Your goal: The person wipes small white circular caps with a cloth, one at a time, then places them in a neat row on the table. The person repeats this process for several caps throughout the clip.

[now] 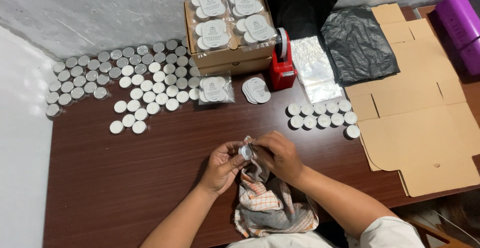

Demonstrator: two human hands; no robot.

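Wiping looks to be in hand: a small candle tin [245, 151] sits pinched between the fingertips of the left hand [223, 165], while the right hand [280, 154] presses a corner of the checked cloth [272, 205] against it, fingers curled and bunched close around the fabric. Both wrists are bent inward, forearms converging from below, so the tin hangs just above the brown table [150, 178]. Judging by how things lie, a good share is finished: beyond the right fingers stands a double row of white candles [322, 114], and farther up a cardboard box [230, 53] holds bagged packs. Much appears left: up and to the left of the left fingers spreads a large crowd of loose candles [125, 80]. A flat unfolded carton [420, 128] lies well to the right.
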